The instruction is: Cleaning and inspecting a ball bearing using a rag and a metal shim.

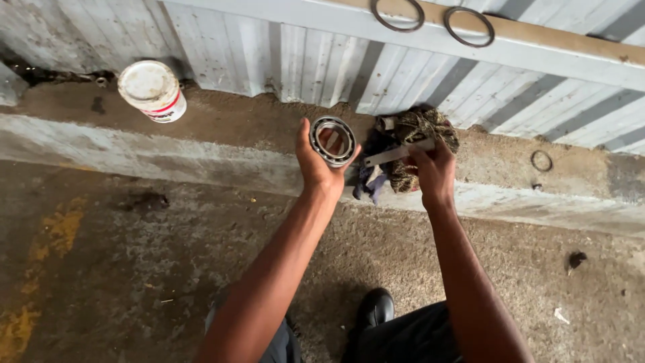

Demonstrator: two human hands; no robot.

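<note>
My left hand (316, 168) holds up a round steel ball bearing (332, 140), gripped by its rim between thumb and fingers. My right hand (433, 168) holds a flat grey metal strip (396, 154) whose tip points left toward the bearing. Right behind that hand a bundle of dirty rags (413, 131), dark and yellowish, lies on the concrete ledge (222, 128).
A white lidded tub (152, 90) stands on the ledge at the left. Two metal rings (430, 19) rest on the upper rail of the corrugated wall (322, 67), a small ring (541, 160) lies on the ledge at right. My black shoe (376, 307) is on the rough floor.
</note>
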